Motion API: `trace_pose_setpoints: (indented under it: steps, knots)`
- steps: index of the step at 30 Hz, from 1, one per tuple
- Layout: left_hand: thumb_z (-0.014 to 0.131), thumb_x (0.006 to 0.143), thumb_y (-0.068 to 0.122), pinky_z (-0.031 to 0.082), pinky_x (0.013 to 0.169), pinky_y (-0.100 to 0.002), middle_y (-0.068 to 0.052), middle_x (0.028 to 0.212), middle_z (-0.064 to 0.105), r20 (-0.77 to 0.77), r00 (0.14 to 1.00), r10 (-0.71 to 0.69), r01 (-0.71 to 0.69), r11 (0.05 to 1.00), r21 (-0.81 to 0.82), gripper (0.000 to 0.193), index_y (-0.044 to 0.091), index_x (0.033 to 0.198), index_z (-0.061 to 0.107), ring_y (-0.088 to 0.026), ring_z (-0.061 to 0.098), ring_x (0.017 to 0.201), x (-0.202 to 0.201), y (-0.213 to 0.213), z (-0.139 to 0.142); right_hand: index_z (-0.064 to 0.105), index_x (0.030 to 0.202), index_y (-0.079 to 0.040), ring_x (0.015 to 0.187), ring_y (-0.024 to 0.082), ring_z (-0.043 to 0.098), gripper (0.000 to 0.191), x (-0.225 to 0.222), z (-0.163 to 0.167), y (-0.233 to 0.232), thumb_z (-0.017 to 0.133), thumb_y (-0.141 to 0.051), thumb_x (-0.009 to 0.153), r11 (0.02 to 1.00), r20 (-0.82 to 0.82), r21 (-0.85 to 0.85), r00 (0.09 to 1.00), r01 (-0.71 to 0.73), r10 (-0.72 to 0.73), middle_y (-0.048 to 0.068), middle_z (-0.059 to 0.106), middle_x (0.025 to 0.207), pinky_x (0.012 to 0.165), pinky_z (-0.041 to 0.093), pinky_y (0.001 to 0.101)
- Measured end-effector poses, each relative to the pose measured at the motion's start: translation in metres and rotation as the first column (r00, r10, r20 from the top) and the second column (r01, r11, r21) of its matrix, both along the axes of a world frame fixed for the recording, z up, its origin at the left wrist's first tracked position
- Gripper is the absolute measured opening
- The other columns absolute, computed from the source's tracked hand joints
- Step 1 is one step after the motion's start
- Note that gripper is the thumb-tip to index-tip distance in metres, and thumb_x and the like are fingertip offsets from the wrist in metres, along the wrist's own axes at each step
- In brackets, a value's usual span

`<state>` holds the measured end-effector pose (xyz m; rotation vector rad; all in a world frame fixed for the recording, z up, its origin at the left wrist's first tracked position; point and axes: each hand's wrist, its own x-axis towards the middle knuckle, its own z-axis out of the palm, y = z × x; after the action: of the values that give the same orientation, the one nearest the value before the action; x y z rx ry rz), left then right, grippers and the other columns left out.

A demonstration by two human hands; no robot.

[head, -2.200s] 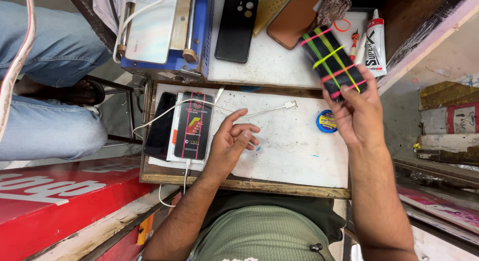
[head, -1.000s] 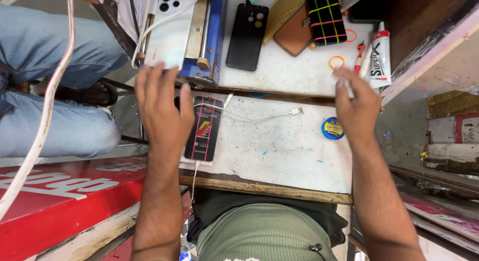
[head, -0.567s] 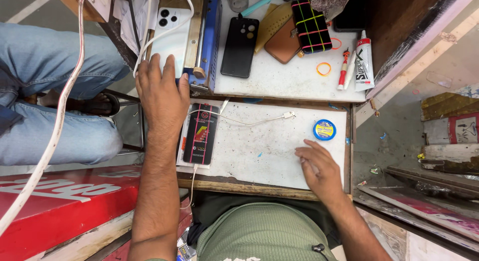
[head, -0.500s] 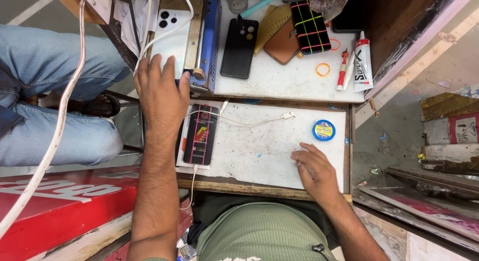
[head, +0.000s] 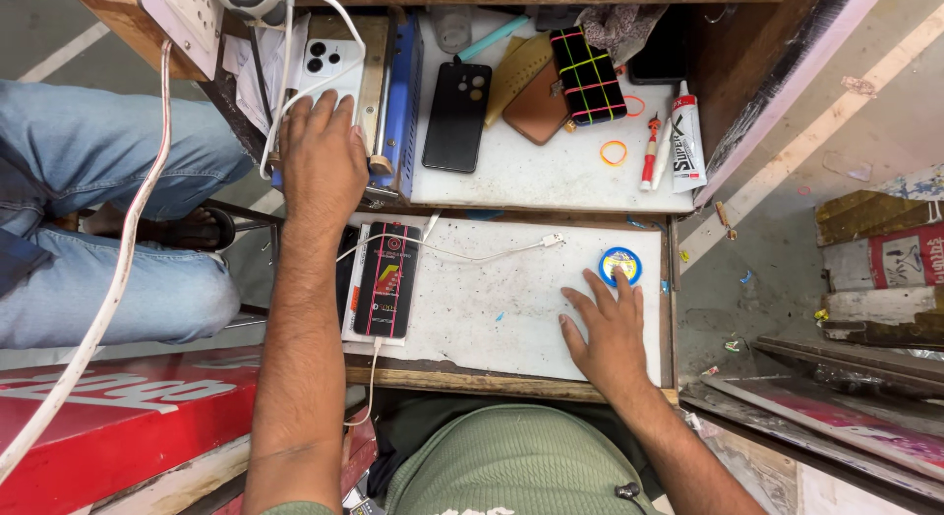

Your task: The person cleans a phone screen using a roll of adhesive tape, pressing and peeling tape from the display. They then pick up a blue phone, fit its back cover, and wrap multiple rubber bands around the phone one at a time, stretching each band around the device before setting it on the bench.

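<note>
The left hand (head: 320, 156) lies flat, fingers spread, on a white phone (head: 327, 64) whose long axis runs away from the person. The right hand (head: 608, 330) rests open on the scuffed white bench (head: 492, 308), fingertips touching a round blue tin (head: 620, 264).

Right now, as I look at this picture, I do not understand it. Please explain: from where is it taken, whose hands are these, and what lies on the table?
The picture comes from one camera worn on a person's head, looking straight down, so both arms are that person's own. There is no machine, only bare hands. The left hand lies on a white phone on a blue device. The right hand rests flat on the white board, its fingertips at a small blue round tin. Neither hand grips anything. On the board lie a black box and a white cable. Farther up, a shelf holds a black phone, a glue tube and an orange rubber band. At left is another person's leg in jeans.
</note>
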<state>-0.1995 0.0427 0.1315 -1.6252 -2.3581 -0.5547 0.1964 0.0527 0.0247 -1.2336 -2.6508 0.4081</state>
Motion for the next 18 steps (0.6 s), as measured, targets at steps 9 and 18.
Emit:
trace_pose_setpoints:
  steps: [9,18]
  knots:
    - [0.057,0.106,0.018,0.029,0.120,-0.054,-0.017,0.146,0.059,0.018,1.000,-0.004,0.004,1.000,0.028,0.037,0.002,0.138,0.065,-0.039,0.044,0.140,0.005,0.000,0.011,0.071,0.122,-0.014,0.144,0.045,0.031,0.036,0.001,-0.005,-0.001,0.071,-0.025,0.088,0.999,-0.078,0.031,0.997,-0.014,0.017,0.016,0.055,0.144,0.117,0.026,0.0625]
    - [0.056,0.106,0.017,0.031,0.119,-0.055,-0.016,0.145,0.060,0.032,0.999,0.001,-0.001,1.000,0.015,0.037,0.002,0.138,0.065,-0.038,0.046,0.139,0.006,0.003,0.011,0.075,0.110,-0.013,0.137,0.035,0.048,0.023,0.009,-0.012,0.002,0.072,-0.011,0.087,1.000,-0.288,0.016,0.957,-0.016,0.019,0.007,0.069,0.128,0.117,0.032,0.0541]
